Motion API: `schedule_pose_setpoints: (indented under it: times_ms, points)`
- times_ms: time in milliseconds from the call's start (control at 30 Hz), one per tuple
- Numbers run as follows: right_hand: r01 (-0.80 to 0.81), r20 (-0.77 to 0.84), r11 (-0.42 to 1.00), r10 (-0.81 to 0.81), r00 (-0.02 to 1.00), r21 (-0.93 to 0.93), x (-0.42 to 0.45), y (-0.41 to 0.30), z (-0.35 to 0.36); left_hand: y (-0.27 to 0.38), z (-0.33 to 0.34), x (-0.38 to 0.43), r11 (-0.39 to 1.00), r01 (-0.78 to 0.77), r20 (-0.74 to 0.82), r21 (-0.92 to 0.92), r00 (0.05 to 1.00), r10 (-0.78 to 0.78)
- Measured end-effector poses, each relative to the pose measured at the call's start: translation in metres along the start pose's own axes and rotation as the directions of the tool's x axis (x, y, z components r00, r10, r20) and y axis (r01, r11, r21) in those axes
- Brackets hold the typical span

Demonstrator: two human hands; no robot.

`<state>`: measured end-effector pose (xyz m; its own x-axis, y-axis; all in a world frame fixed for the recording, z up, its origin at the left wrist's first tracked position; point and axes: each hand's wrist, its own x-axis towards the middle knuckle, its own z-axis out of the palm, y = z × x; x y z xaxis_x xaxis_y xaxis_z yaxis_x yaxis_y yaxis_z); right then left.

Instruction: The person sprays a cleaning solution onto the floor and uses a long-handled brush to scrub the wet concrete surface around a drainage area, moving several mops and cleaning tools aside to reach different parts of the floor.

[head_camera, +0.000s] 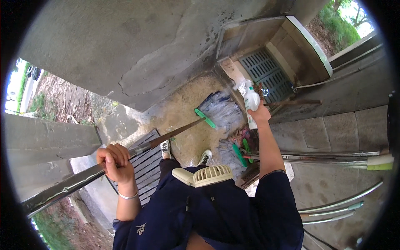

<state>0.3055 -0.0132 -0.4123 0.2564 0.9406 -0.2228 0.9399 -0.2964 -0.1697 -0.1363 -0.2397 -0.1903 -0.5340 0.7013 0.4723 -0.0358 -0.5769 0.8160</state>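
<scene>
My left hand (pixel 116 162) is closed around the long handle (pixel 175 132) of a mop. The handle slants down to a green mop clamp (pixel 204 118), and its wet grey cloth strands (pixel 223 111) are spread on the concrete floor. In my right hand (pixel 261 113) is a white plastic bottle (pixel 252 101) with a green cap, bearing writing. I hold it near the front edge of a low tiled mop sink (pixel 232 67). Clear plastic and a reddish-brown thing lie close by the cap. Whether liquid leaves the bottle cannot be told.
A grey slotted grate (pixel 264 67) lines the sink. More mops with green clamps (pixel 239 155) rest on the floor at right, their handles (pixel 328 158) reaching toward the wall. A dark slatted mat (pixel 145 170) lies by my left shoe (pixel 165 148). A cream portable fan (pixel 212 175) hangs at my chest.
</scene>
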Motion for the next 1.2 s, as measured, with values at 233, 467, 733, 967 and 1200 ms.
schedule_pose_setpoints:
  times_ms: [233, 467, 733, 967, 1200]
  points:
    - [0.059, 0.085, 0.989, -0.048, 0.995, -0.135, -0.043, 0.041, 0.004, 0.001, -0.003, 0.0, 1.0, 0.023, -0.003, 0.003, 1.0, -0.023]
    - [0.145, 0.068, 0.989, -0.144, 0.987, -0.003, -0.093, 0.063, 0.043, -0.002, 0.007, 0.004, 1.0, -0.011, 0.063, 0.002, 0.998, 0.011]
    - [0.03, 0.144, 0.999, -0.036, 0.989, 0.042, -0.119, 0.069, 0.054, -0.006, 0.02, 0.006, 0.999, -0.031, 0.086, 0.011, 0.996, 0.03]
    - [0.039, 0.035, 0.983, -0.046, 0.998, 0.178, -0.143, 0.085, 0.049, -0.022, 0.037, -0.001, 0.999, 0.039, 0.173, -0.018, 0.984, -0.036]
    - [0.035, 0.053, 0.979, -0.046, 0.998, 0.2, -0.163, 0.094, 0.054, -0.049, 0.066, -0.005, 0.993, 0.102, 0.26, -0.058, 0.962, -0.084]
